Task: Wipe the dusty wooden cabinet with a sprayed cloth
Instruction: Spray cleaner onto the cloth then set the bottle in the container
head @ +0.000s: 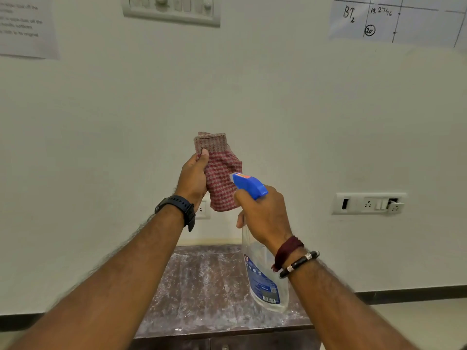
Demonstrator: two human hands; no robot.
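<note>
Cabinet point(202, 294) top sitting dusty below both raised hands, left hand point(193, 179) gripping bunched red checked cloth point(221, 178), right hand point(264, 218) squeezing clear spray bottle point(262, 281), blue nozzle point(249, 184) apparently touching cloth, wall sockets point(369, 203) behind.

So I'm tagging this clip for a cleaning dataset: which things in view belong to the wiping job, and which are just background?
Part of the job:
- checked cloth, held in the left hand
- spray bottle, held in the right hand, nozzle at the cloth
- dusty cabinet top

Background:
- wall sockets
- switch panel
- printed sheet
- handwritten chart
</note>
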